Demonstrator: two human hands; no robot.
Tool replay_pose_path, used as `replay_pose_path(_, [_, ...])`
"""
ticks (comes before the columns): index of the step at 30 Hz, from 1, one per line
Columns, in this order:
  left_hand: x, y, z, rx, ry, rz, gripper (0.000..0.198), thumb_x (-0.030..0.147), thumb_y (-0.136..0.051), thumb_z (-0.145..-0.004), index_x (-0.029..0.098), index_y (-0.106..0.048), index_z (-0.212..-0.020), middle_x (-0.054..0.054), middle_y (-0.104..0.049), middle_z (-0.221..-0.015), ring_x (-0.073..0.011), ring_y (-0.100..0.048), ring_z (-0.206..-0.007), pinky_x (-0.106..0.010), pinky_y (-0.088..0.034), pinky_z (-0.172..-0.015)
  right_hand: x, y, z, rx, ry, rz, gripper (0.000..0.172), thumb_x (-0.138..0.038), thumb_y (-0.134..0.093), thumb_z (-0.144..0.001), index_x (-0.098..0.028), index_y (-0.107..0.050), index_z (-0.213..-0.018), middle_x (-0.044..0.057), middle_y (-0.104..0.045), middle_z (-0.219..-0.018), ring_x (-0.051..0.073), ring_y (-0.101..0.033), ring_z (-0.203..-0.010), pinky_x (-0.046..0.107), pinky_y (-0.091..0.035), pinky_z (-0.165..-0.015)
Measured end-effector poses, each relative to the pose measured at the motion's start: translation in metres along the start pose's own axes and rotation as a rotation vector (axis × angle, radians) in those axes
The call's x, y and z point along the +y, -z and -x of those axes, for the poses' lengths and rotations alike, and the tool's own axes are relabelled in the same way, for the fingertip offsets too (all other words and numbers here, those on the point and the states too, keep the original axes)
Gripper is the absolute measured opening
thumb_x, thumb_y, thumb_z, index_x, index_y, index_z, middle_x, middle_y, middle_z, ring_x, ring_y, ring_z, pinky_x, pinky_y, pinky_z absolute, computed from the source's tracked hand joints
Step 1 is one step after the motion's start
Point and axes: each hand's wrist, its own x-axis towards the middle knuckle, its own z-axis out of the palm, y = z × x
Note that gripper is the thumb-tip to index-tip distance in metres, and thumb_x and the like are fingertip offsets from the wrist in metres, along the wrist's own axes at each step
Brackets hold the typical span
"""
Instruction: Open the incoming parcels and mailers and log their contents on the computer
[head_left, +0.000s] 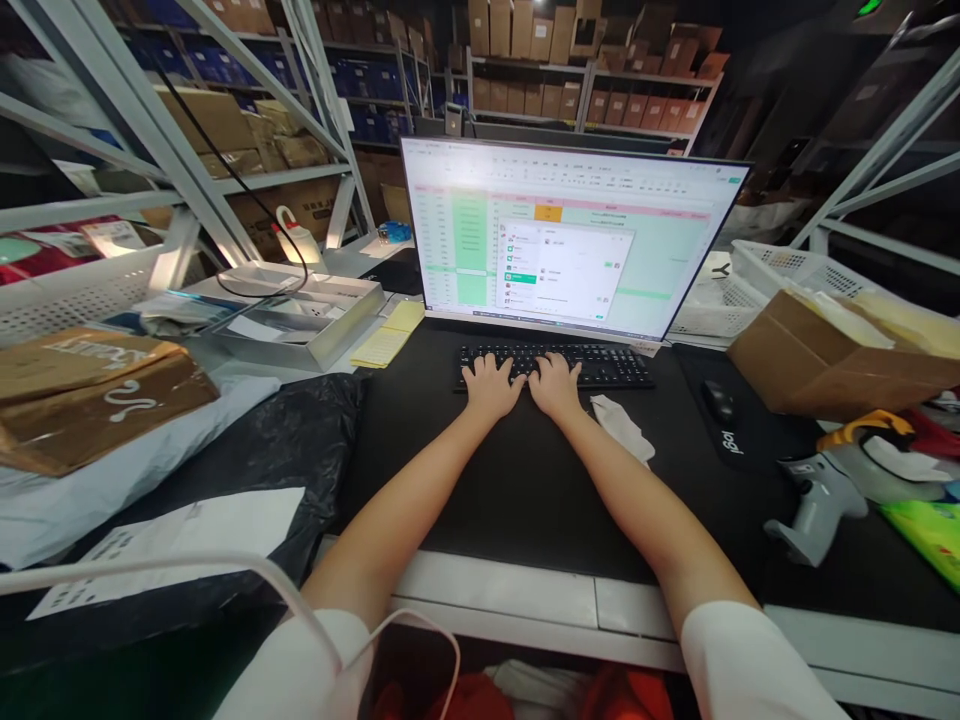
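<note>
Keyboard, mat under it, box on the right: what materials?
Keyboard: matte black plastic by the look, low keys with pale legends. Desk mat: black, dull, no glare off the monitor; probably fabric-topped rubber, not certain. Cardboard box: brown, matte, folded flap edges; corrugation itself is not visible.

On the worktop (525, 500), a lit monitor (570, 235) stands at the back, with a crumpled tissue (622, 425), black mouse (718, 400), grey barcode scanner (821, 495) and cardboard box (825, 365) to the right, and yellow notepads (390, 335) and a black plastic bag (300, 430) to the left.
</note>
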Motion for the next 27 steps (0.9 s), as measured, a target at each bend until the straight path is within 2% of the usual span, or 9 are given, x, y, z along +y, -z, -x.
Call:
replay_pose_path(5, [0.005,0.009,-0.007,-0.02,0.05,-0.048,0.052,0.057,-0.046,-0.1,0.022,-0.07,-0.13,-0.019,-0.057,-0.137,-0.04,-0.048,-0.127,-0.058,-0.036,-0.108,-0.002,0.002,0.001,0.001,-0.012,0.017,0.046,-0.029,-0.043,-0.102,-0.012,-0.061,-0.14,0.021,-0.041,-0.158,0.038,-0.026,-0.15,0.076,-0.021,-0.117])
replay_pose_path(7, [0.003,0.01,-0.006,-0.011,0.084,-0.05,0.053,0.057,-0.047,-0.1,0.02,-0.069,-0.131,-0.02,-0.058,-0.136,-0.0403,-0.051,-0.123,-0.055,-0.038,-0.104,-0.003,0.001,0.0,0.007,0.0,0.019,0.045,-0.031,-0.044,-0.102,-0.01,-0.062,-0.138,0.021,-0.043,-0.157,0.038,-0.024,-0.151,0.076,-0.019,-0.118])
replay_pose_path(12, [-0.006,0.007,0.003,0.033,0.081,-0.02,0.056,0.052,-0.048,-0.1,0.016,-0.061,-0.14,-0.02,-0.059,-0.136,-0.038,-0.053,-0.122,-0.05,-0.04,-0.103,-0.003,0.001,0.0,0.057,0.014,-0.047,0.046,-0.027,-0.044,-0.102,-0.007,-0.057,-0.141,0.022,-0.058,-0.14,0.036,-0.037,-0.143,0.076,-0.014,-0.119])
replay_pose_path(15, [-0.009,0.001,0.007,0.068,0.064,-0.006,0.053,0.049,-0.048,-0.1,0.015,-0.061,-0.139,-0.02,-0.059,-0.138,-0.0372,-0.051,-0.127,-0.051,-0.039,-0.106,-0.002,0.003,0.001,0.08,0.036,-0.066,0.036,-0.026,-0.042,-0.102,-0.012,-0.068,-0.122,0.02,-0.06,-0.135,0.035,-0.037,-0.143,0.075,-0.013,-0.119])
replay_pose_path(17, [-0.01,-0.002,0.008,0.09,0.057,0.011,0.053,0.048,-0.048,-0.1,0.016,-0.06,-0.14,-0.019,-0.057,-0.141,-0.0365,-0.051,-0.129,-0.05,-0.039,-0.107,-0.001,0.004,0.002,0.087,0.054,-0.061,0.034,-0.026,-0.04,-0.103,-0.015,-0.073,-0.107,0.019,-0.06,-0.135,0.035,-0.034,-0.145,0.075,-0.011,-0.119])
replay_pose_path(19, [-0.011,-0.004,0.008,0.1,0.055,0.034,0.054,0.047,-0.048,-0.1,0.016,-0.058,-0.143,-0.019,-0.057,-0.142,-0.0358,-0.052,-0.128,-0.049,-0.039,-0.107,0.0,0.004,0.001,0.102,0.061,-0.06,0.035,-0.027,-0.041,-0.103,-0.016,-0.074,-0.101,0.018,-0.058,-0.137,0.035,-0.032,-0.146,0.075,-0.01,-0.119])
replay_pose_path(23, [-0.015,-0.005,0.004,0.108,0.062,0.062,0.053,0.045,-0.048,-0.1,0.015,-0.057,-0.144,-0.019,-0.058,-0.14,-0.0358,-0.053,-0.127,-0.049,-0.039,-0.107,0.002,0.001,-0.001,0.131,0.039,-0.065,0.032,-0.027,-0.041,-0.102,-0.015,-0.071,-0.109,0.019,-0.057,-0.139,0.035,-0.032,-0.147,0.075,-0.012,-0.119])
replay_pose_path(27, [-0.015,-0.005,0.003,0.097,0.097,0.075,0.054,0.045,-0.054,-0.098,0.015,-0.057,-0.143,-0.019,-0.055,-0.144,-0.0364,-0.049,-0.132,-0.05,-0.039,-0.109,0.005,-0.002,-0.001,0.158,-0.088,0.007,0.039,-0.031,-0.042,-0.102,-0.01,-0.065,-0.127,0.023,-0.051,-0.147,0.041,-0.031,-0.146,0.077,-0.014,-0.117])
